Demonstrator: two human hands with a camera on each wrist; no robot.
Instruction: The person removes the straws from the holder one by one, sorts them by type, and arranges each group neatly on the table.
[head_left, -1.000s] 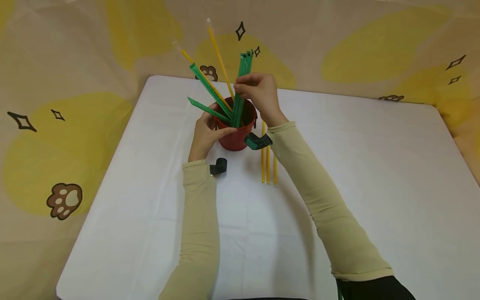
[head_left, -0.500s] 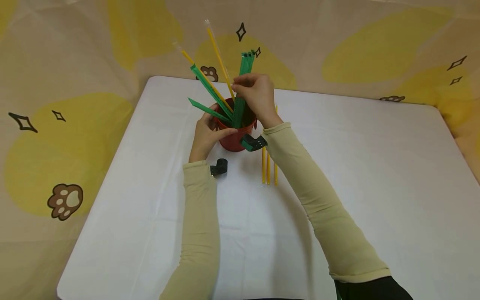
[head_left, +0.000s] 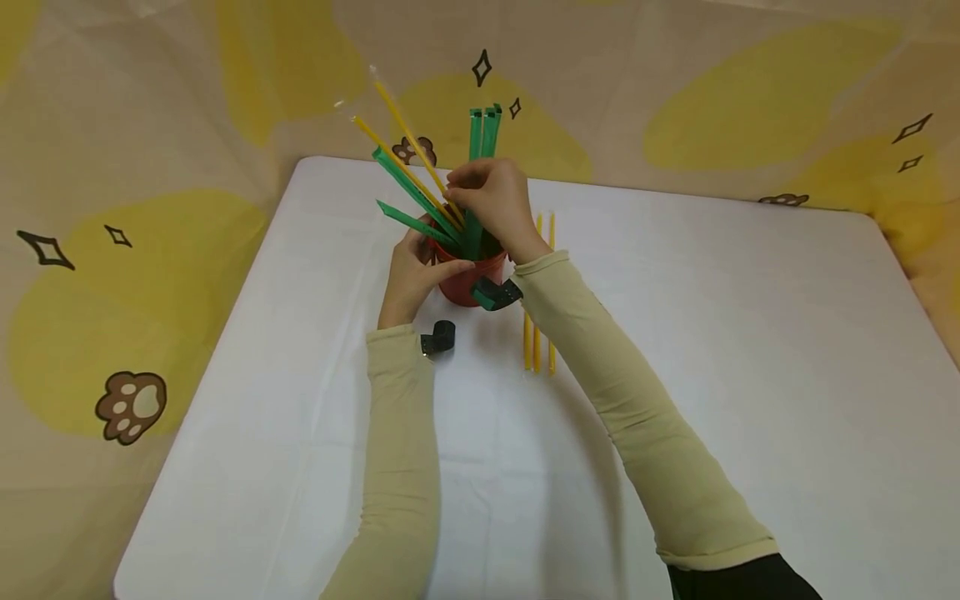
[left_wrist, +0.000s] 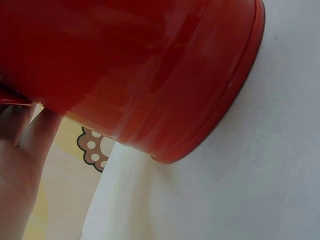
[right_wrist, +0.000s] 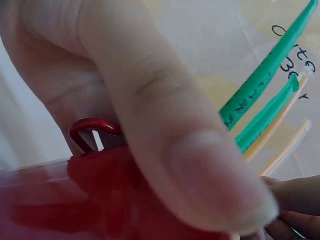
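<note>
A small red bucket stands on the table with green-wrapped drinking straws and yellow drinking straws leaning out. My left hand grips its left side, thumb over the front rim. The bucket wall fills much of the left wrist view. Above the opening, my right hand appears to pinch a yellow straw between thumb and forefinger; the exact contact is hidden. Green straws pass behind this hand. In the right wrist view a large thumb covers the bucket rim, and fingers show at lower right.
Several yellow straws in clear wrappers lie side by side on the white table, right of the bucket and partly under the right forearm. A patterned cloth rises behind the table's far edge.
My right hand has moved left and slightly down, across the straws. The yellow straw tops have tilted left and lower, and the upright green straws have spread apart. My left hand stays put.
</note>
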